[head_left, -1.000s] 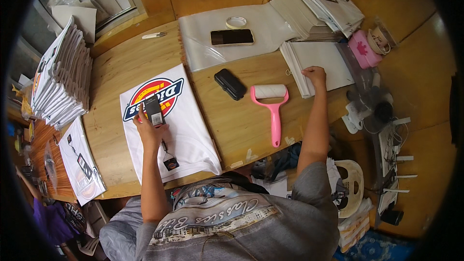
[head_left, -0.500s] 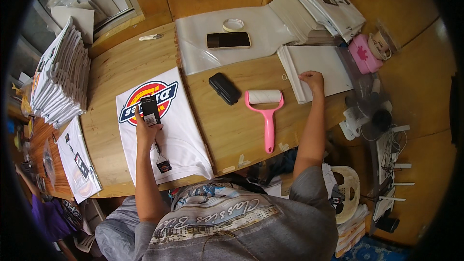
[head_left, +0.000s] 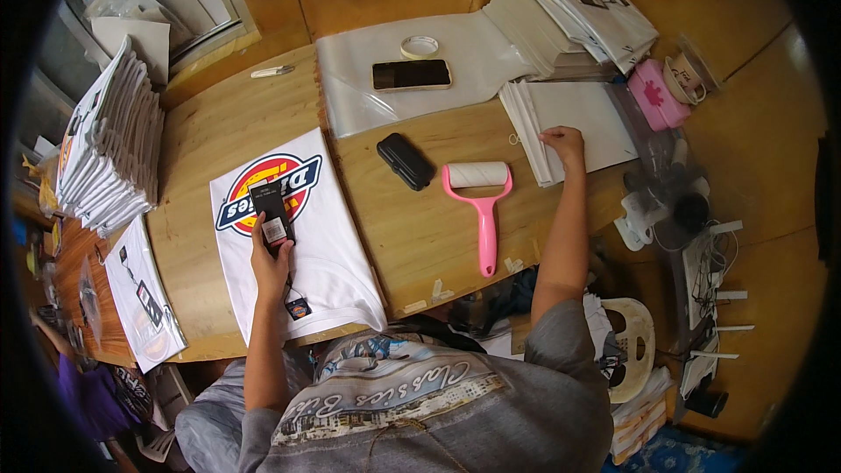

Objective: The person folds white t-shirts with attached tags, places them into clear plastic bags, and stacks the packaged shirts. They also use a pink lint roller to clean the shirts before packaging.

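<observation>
A folded white T-shirt (head_left: 328,271) with a large round red, yellow and blue print lies on the table at left. Over it, my left hand (head_left: 272,254) is closed on a black hang tag (head_left: 273,210) with a white label, fingers along its left side and thumb near its lower right. A cord runs from the tag to a small dark square tag (head_left: 299,308) on the shirt. My right hand (head_left: 565,144) rests with curled, pinched fingers at the left part of a stack of white sheets (head_left: 600,136). What the fingertips grip is too small to make out.
A pink lint roller (head_left: 487,228), a black case (head_left: 405,161) and a phone (head_left: 412,74) lie mid-table. Behind are clear plastic bags (head_left: 350,96) and a tape roll (head_left: 420,47). Folded shirts (head_left: 109,149) are piled left; a bagged shirt (head_left: 144,298) lies near them. A pink box (head_left: 655,95) stands right.
My left hand has shifted slightly right, and its fingers now lie lower along the hang tag. The tag has moved a little right and down. My right hand stays at the white stack.
</observation>
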A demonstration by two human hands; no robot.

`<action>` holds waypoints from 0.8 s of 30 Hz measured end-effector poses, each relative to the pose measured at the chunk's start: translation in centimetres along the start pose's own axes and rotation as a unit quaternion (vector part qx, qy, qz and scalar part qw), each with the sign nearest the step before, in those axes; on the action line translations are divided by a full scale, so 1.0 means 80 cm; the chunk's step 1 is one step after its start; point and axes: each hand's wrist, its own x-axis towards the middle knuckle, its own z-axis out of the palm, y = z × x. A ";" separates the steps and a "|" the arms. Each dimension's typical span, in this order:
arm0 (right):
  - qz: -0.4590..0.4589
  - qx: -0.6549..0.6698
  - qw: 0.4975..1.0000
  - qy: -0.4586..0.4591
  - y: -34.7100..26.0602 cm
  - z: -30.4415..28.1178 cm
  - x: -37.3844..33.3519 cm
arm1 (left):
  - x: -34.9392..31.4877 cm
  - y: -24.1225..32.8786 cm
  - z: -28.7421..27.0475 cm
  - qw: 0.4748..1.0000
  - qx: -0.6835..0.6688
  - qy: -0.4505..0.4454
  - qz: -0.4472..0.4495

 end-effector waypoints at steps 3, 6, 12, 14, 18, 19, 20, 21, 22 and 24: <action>-0.012 -0.077 0.996 0.044 -0.020 0.014 -0.008 | -0.006 0.003 -0.001 0.997 -0.078 0.020 -0.001; -0.033 -0.193 0.971 0.138 -0.042 0.035 -0.022 | -0.003 -0.015 -0.009 0.987 -0.156 0.040 -0.007; -0.059 -0.124 0.953 0.271 -0.127 0.069 -0.046 | 0.007 0.032 -0.047 0.809 -0.506 -0.099 -0.283; -0.203 -0.080 0.959 0.183 -0.215 0.121 -0.088 | -0.004 0.030 -0.056 0.779 -0.533 -0.191 -0.270; -0.384 -0.119 0.915 -0.037 -0.314 0.258 -0.187 | -0.030 0.077 -0.059 0.853 -0.382 -0.317 -0.160; -0.484 -0.187 0.852 -0.063 -0.324 0.288 -0.209 | -0.035 0.084 -0.061 0.875 -0.344 -0.309 -0.145; -0.537 -0.161 0.822 -0.100 -0.326 0.312 -0.228 | -0.038 0.090 -0.065 0.894 -0.307 -0.301 -0.129; -0.596 -0.149 0.782 -0.106 -0.330 0.331 -0.248 | -0.035 0.097 -0.072 0.893 -0.301 -0.313 -0.120; -0.622 -0.078 0.768 -0.131 -0.332 0.340 -0.265 | -0.029 0.095 -0.076 0.920 -0.266 -0.283 -0.051; -0.588 -0.054 0.761 -0.267 -0.311 0.363 -0.282 | -0.015 0.082 -0.081 0.953 -0.192 -0.217 0.084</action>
